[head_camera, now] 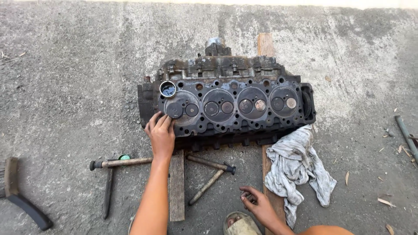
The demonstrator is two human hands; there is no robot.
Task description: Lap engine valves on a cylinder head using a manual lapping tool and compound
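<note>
Seen from above, on rough concrete. Nearest, the right hand (257, 203) lies low beside a sandalled foot (240, 224), fingers curled around something small; what it is cannot be told. A grey rag (296, 165) lies just right of it, draped over a plank (271, 191). Rods (211, 172) with dark ends lie between the arms. Further out, the left hand (161, 132) rests flat, fingers together, on the near left edge of a greasy cylinder head (230, 106), which sits across two planks. A small tin (167, 88) stands on the head's left corner. A brush (17, 191) lies far left.
</note>
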